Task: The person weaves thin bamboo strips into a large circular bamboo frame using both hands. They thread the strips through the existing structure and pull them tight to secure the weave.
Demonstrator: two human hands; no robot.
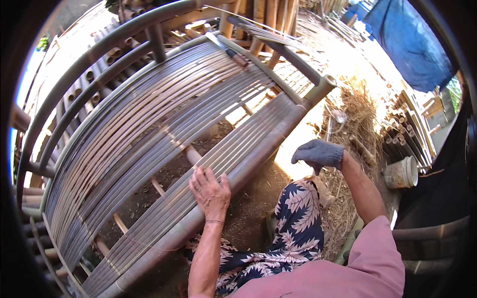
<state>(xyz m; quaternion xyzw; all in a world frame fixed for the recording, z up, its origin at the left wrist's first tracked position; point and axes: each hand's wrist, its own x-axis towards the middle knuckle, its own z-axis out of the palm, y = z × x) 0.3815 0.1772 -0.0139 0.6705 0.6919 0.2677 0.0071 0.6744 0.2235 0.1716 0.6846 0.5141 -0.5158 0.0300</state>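
Observation:
My left hand (211,192), bare, lies flat with its fingers apart on the narrow bamboo slats (164,211) beside the thick front pole (248,166) of a bamboo bench. A grey knitted glove covers my right hand (319,154), raised off the bench past its front pole. Its fingers curl downward, and the palm side is hidden, so I cannot make out whether anything is inside. Toward the far end of the bench, a knife (231,52) with a brown handle rests on the slats. Gaps between groups of slats show cross bars (193,155) underneath.
Curved bamboo rails (82,64) form the bench's back on the left. To the right are a heap of fibrous shavings (358,102), cut bamboo poles (399,134) and a stained white bucket (400,174). A blue tarp (407,42) hangs at the upper right.

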